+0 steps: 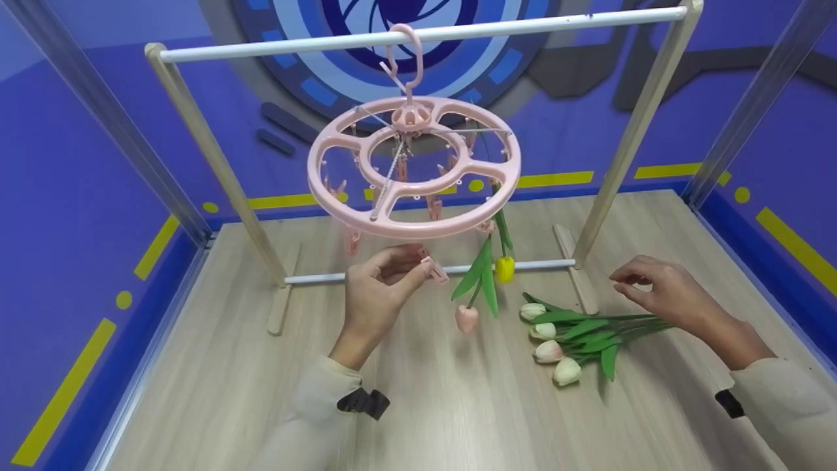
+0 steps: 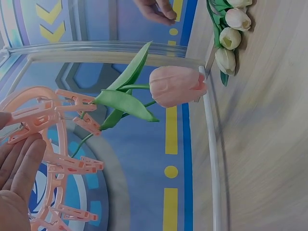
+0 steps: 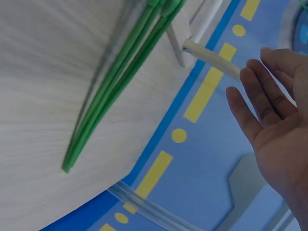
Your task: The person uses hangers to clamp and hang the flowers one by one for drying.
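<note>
Left hand point(image 1: 379, 286) pinches a pink clip point(image 1: 435, 269); right hand point(image 1: 675, 294), gripping nothing, is above the bench point(image 1: 418, 412).

The clip belongs to the round hanger point(image 1: 418, 229), which hangs from the upper bar point(image 1: 523, 27), so its clips are above the bench; the pinch is perhaps for steadying or opening it. To the right, a pink tulip point(image 1: 466, 319) and, farther, a yellow tulip point(image 1: 505, 269) hang nearly vertical, flowers pointing down, because clips seem to grip their stem ends. More right, four pale tulips point(image 1: 548, 352) lie on the bench, long axis roughly left to right, flowers left, stems point(image 3: 113, 91) right, probably for easy reach. The right hand does not touch them.
</note>
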Demonstrator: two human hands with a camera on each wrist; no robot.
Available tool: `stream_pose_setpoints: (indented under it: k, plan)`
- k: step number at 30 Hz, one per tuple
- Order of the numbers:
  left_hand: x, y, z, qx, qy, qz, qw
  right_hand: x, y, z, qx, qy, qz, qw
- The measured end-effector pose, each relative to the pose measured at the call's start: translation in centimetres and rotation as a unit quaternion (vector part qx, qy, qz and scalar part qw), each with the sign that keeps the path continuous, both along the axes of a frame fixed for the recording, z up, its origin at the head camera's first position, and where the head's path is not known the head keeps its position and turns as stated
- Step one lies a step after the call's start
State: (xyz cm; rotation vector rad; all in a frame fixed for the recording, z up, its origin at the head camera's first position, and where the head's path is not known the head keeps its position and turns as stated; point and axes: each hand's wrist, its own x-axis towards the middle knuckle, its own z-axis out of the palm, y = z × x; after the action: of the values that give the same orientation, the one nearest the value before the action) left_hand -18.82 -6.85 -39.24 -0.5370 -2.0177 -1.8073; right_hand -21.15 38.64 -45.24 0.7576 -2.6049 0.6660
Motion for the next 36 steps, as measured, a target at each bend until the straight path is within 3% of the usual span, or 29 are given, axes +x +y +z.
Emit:
stream_pose_setpoints:
  k: [5, 28, 36]
  plan:
    - [0.1, -0.1, 0.0, 0.003, 0.000, -0.006, 1.0000, 0.2, 0.9, -1.1, 0.017, -0.045, -0.013, 0.999]
    - [0.1, -0.3, 0.0, -0.011, 0.014, -0.003, 0.9998, 0.3, 2.4, -3.8, 0.051, -0.157, -0.016, 0.986]
    - [0.0, -0.3, -0.1, -0.011, 0.011, -0.001, 0.9999, 0.3, 2.8, -4.3, 0.074, -0.146, -0.013, 0.986]
